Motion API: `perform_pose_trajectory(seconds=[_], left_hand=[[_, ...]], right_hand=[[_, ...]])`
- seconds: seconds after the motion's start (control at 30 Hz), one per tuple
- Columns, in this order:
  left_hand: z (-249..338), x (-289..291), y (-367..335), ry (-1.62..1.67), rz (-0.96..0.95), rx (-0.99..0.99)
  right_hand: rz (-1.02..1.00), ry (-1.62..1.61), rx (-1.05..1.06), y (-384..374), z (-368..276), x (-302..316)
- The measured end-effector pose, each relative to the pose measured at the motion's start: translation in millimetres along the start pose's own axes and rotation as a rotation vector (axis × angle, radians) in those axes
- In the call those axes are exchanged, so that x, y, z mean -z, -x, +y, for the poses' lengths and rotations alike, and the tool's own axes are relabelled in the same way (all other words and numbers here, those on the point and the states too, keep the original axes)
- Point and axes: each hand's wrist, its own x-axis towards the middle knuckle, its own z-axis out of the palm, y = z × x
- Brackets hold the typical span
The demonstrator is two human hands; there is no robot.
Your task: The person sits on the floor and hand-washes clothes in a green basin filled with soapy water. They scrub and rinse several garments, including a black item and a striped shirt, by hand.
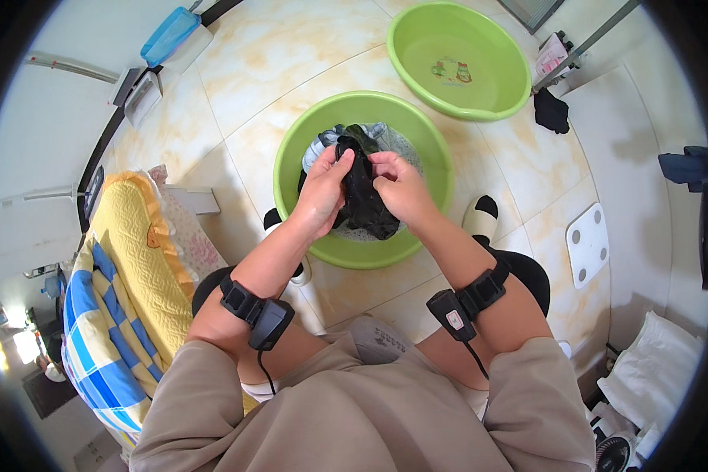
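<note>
Between my knees a green plastic basin (364, 256) stands on the tiled floor, with sudsy water and laundry in it. Over it I hold up a wet black garment (363, 200); its exact kind cannot be made out. My left hand (322, 191) is closed on the garment's left side, thumb on top. My right hand (402, 187) pinches its upper right part. The garment's lower end hangs down toward the suds. Behind my hands, light grey-blue cloth (319, 148) and dark patterned fabric lie in the basin.
A second green basin (480, 47) with a printed picture inside sits farther back to the right. Near it a small black cloth (551, 111) lies by the wall. A white bathroom scale (588, 245) is on the right. At the left is a bed with a yellow quilted cover (138, 252).
</note>
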Motion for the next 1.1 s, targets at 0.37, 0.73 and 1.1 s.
perform_pose_trajectory(seconds=[0.37,0.73,1.1], left_hand=[[8,17,-3,-0.181,0.104,0.091],[-2,61,-11,-0.786,-0.303,-0.118],[-14,66,-18,-0.873,-0.259,-0.175]], right_hand=[[-0.109,0.027,-0.063,-15,0,12],[-0.583,-0.094,-0.152,-8,-67,48],[-0.157,0.164,0.041,-26,-8,54]])
